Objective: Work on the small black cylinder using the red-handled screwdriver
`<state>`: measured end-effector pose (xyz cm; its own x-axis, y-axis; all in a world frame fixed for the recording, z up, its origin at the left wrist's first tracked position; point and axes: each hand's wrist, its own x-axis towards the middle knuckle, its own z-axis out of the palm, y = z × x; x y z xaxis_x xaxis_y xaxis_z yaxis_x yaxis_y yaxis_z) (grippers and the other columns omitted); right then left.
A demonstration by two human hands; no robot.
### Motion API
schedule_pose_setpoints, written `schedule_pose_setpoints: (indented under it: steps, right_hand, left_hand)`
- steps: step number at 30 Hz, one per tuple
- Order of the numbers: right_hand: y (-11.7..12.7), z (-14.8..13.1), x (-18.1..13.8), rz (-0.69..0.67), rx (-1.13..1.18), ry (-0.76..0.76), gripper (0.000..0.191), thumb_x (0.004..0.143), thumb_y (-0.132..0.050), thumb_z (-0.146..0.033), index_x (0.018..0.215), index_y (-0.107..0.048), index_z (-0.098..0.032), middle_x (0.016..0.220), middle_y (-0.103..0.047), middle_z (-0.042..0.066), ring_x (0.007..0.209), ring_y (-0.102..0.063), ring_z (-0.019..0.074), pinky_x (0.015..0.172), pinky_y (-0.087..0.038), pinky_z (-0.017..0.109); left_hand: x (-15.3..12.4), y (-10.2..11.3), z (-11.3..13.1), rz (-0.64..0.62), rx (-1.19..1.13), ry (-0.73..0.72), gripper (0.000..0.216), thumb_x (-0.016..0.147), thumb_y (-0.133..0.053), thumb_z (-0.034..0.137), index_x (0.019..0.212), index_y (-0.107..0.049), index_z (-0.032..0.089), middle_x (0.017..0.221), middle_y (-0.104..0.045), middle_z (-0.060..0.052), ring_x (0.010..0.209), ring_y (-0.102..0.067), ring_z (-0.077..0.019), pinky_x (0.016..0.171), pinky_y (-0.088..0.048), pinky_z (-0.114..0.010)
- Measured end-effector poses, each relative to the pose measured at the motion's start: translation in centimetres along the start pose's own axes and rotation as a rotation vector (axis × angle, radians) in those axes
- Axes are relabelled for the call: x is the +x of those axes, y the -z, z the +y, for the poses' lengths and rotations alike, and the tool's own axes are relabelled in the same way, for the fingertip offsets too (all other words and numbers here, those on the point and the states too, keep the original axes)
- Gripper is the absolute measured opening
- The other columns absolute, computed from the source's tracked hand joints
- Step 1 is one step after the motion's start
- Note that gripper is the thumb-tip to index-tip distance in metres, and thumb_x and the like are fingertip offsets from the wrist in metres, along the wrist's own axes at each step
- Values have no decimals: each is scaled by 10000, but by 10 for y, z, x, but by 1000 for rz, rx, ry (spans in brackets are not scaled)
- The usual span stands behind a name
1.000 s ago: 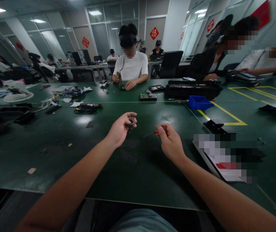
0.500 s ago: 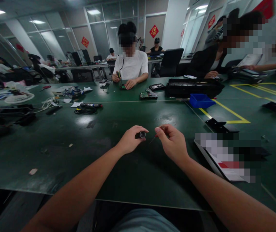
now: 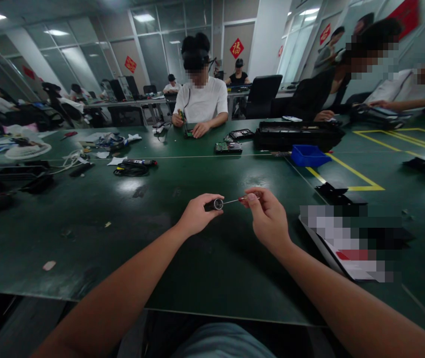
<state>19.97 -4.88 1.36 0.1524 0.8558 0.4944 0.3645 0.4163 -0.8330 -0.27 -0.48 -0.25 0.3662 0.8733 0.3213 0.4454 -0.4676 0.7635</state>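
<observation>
counter (image 3: 123,233), near middle: small cylinder (image 3: 214,204) in left hand (image 3: 197,216); thin driver (image 3: 234,201) in right hand (image 3: 268,219), just right of it, tip at the cylinder's end (end-on). bin (image 3: 307,156) behind, to the right; long case (image 3: 296,135) behind the bin; cable bundle (image 3: 132,169) behind-left.

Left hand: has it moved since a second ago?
Yes. The left hand, holding a small cylinder, shifted right and nearer the wearer, away from the cable bundle.

Left hand (image 3: 197,215) grips cylinder (image 3: 214,204); right hand (image 3: 268,219) holds screwdriver (image 3: 240,200).
</observation>
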Motion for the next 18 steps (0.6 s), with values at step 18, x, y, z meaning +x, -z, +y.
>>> schedule_pose_setpoints:
  steps: [18]
  right_hand:
    - [5,-10,4,12,-263,11,416,884,-644,-510,600,-501,-242,513,-499,-43,476,-438,123,489,-320,277]
  left_hand:
    - [1,2,-3,0,21,22,366,815,-779,192,1174,-713,221,1173,-718,-63,1114,-645,-242,1022,-461,-421]
